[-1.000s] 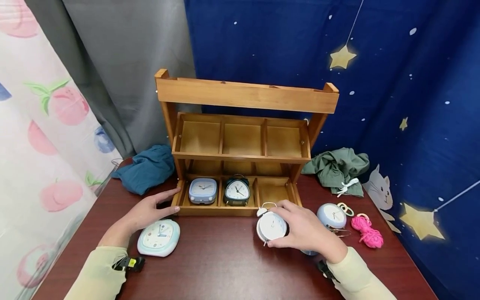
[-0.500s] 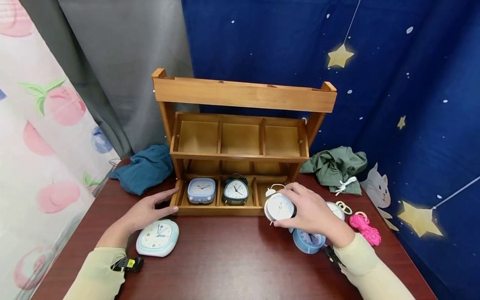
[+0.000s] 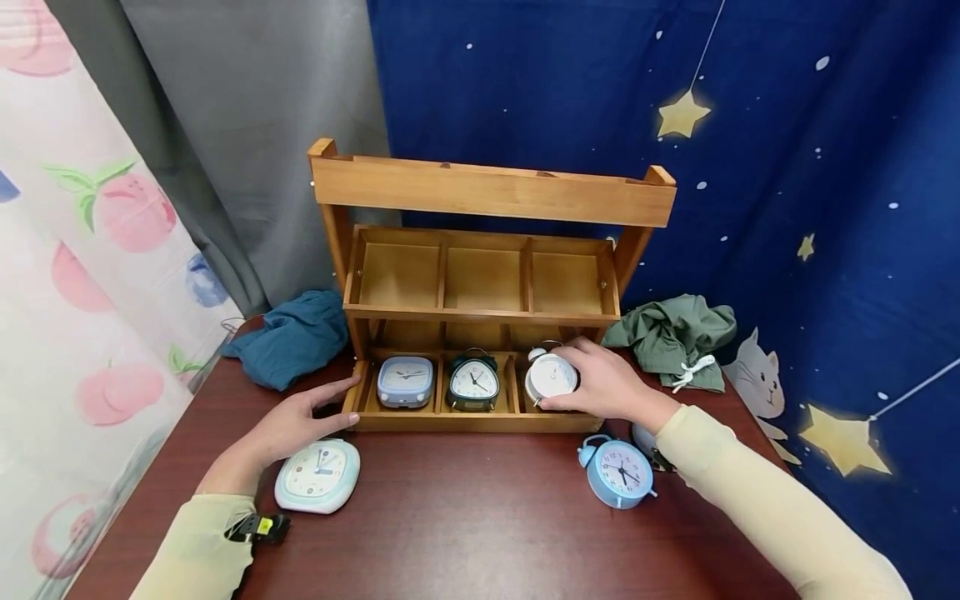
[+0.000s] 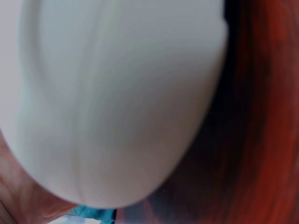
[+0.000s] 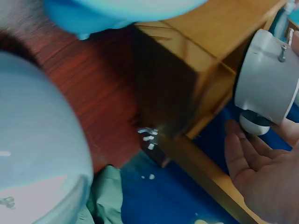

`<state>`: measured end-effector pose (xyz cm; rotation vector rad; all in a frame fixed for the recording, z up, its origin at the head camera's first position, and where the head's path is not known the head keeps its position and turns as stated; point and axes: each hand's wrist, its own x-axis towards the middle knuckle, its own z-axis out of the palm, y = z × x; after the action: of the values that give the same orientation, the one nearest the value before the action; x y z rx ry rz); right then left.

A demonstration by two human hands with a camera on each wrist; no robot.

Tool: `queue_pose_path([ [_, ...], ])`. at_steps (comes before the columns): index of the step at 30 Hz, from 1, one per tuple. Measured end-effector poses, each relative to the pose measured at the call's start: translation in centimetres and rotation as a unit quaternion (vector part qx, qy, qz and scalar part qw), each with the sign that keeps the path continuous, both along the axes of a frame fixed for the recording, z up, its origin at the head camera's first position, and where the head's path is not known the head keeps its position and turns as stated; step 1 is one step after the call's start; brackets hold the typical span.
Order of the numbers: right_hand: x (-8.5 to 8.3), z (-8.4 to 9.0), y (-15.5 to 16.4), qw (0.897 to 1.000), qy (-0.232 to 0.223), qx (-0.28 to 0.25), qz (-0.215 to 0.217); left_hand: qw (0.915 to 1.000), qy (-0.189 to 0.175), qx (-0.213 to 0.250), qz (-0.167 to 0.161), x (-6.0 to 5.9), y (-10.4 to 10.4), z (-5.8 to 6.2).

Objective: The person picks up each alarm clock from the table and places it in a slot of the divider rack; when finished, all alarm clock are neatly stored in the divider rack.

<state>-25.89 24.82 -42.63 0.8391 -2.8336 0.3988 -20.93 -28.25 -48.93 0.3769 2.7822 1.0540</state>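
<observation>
Nearest the person, a pale square clock point(image 3: 317, 475) is lying face up on the table point(image 3: 465, 533), and a blue clock point(image 3: 619, 472) is standing to the right.

Just beyond the square clock, the left hand point(image 3: 296, 425) is lying flat with straight fingers, their tips touching the rack point(image 3: 480, 250) at its lower left corner and holding nothing.

Further in, the right hand point(image 3: 607, 385) is gripping the white clock point(image 3: 551, 377) from its right side and back, fingers curled round the round case. The clock is sitting in the right compartment of the lowest tier, beside a dark clock point(image 3: 473, 383) and a grey-blue clock point(image 3: 406, 381). It is standing upright, dial facing the person, bells and handle pointing up, so its axis is running vertically. In the right wrist view the case point(image 5: 268, 79) is showing a smooth, hard back with a small key.

It is probably light and rigid, a little slippery, with a breakable dial cover; taking it round the case rim looks safest, not by the bells.
</observation>
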Motion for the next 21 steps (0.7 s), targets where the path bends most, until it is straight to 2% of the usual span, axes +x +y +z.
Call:
queue_pose_path([
  [8, -1.5, -1.5, -0.2, 1.000, -0.007, 0.019, 0.020, 1.0000, 0.003, -0.001, 0.000, 0.0, 0.0, 0.0],
  [21, -2.1, -2.8, -0.7, 0.997, -0.036, 0.072, 0.008, 1.0000, 0.007, -0.002, -0.001, 0.1, -0.1, 0.0],
])
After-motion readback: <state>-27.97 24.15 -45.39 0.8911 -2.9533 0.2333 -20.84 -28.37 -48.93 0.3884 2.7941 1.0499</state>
